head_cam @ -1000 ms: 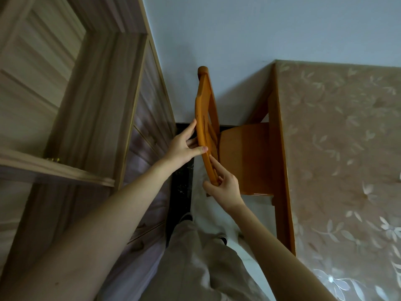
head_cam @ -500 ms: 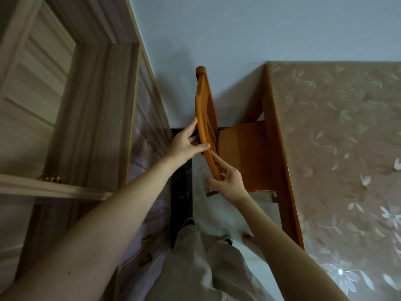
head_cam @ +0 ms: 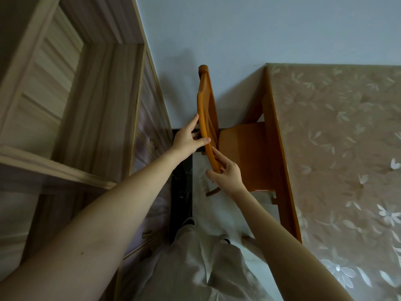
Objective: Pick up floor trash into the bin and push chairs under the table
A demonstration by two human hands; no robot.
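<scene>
- The pale wooden cabinet (head_cam: 97, 127) with drawers stands close on your left. If you swing the orange-brown wooden chair (head_cam: 245, 153) that way, its curved top rail (head_cam: 204, 109) or your elbow could knock the drawer fronts.
- The chair's seat sits partly under the edge of the wooden tabletop (head_cam: 280, 159) with the floral cloth, between cabinet and table. The legs are mostly hidden, so a skewed push could jam one against the table frame.
- Push the chair fully home and the fingers you have on the seat side of the rail could get nipped between rail and tabletop edge.
- Your left hand (head_cam: 186, 142) grips the rail about midway, with the thumb lying across its near face and the fingers wrapped behind.
- Your right hand (head_cam: 227, 174) holds the rail's near end. The forefinger is stretched along the wood and the other fingers are curled round it. The two hands are near each other but not touching.
</scene>
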